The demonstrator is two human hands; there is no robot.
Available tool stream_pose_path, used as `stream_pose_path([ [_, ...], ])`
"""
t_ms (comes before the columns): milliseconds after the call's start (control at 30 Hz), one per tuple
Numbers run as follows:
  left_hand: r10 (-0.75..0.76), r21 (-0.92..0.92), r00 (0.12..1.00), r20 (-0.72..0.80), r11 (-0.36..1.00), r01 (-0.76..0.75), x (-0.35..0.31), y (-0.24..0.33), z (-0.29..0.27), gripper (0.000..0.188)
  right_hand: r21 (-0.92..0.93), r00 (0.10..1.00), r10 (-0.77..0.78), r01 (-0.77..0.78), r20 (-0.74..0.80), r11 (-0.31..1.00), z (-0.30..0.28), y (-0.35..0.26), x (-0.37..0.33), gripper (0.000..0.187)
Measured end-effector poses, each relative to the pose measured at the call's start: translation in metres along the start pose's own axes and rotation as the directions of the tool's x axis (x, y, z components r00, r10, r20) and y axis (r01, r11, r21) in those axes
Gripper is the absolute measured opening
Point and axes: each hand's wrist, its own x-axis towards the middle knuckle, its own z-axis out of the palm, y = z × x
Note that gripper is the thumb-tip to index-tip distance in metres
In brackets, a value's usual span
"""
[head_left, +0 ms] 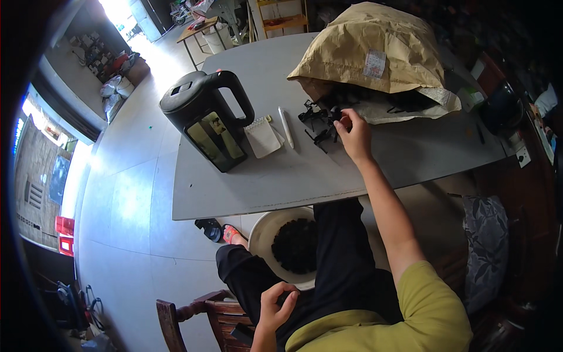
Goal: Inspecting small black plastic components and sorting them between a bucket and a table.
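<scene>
My right hand [354, 136] reaches over the table, its fingers pinched on a small black plastic part [335, 111] at the edge of a loose cluster of similar black parts [315, 117]. Just behind it lies a large brown paper bag [375, 47], its mouth toward me, with more black pieces [404, 102] showing inside. Above my lap, my left hand [277, 305] is curled with thumb and fingers close together; whatever it may hold is too small to make out. Beyond it, between my legs, a pale basin [262, 237] contains many small black pieces [295, 246].
A black kettle-shaped jug [202, 111] stands on the grey table [258, 185], left of a small notepad [263, 138] and a white pen [286, 127]. A wooden chair [226, 317] is at lower left. Patterned cloth [485, 246] hangs at right.
</scene>
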Motion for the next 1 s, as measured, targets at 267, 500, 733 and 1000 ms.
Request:
stream_pose_path([
  [267,-0.183,-0.130,0.983,-0.008,0.975,0.180,-0.002,-0.003,0.002,0.004,-0.431,0.934,-0.356,0.334,0.032,0.838,-0.006,-0.029,-0.003,0.026],
  [500,0.189,0.109,0.978,0.092,0.974,-0.199,0.007,-0.010,-0.002,0.008,-0.439,0.911,-0.150,0.322,0.383,0.838,0.015,-0.043,-0.043,0.020],
  [733,-0.185,-0.385,0.964,-0.189,0.917,0.100,0.011,0.002,0.003,0.047,0.558,0.515,-0.216,-0.739,0.829,0.378,-0.036,-0.100,-0.149,0.022],
  [1000,-0.196,-0.317,0.960,-0.199,0.940,0.126,0.023,-0.010,0.010,0.019,0.374,0.349,-0.204,-0.922,0.915,0.099,-0.044,-0.122,-0.206,0.028],
])
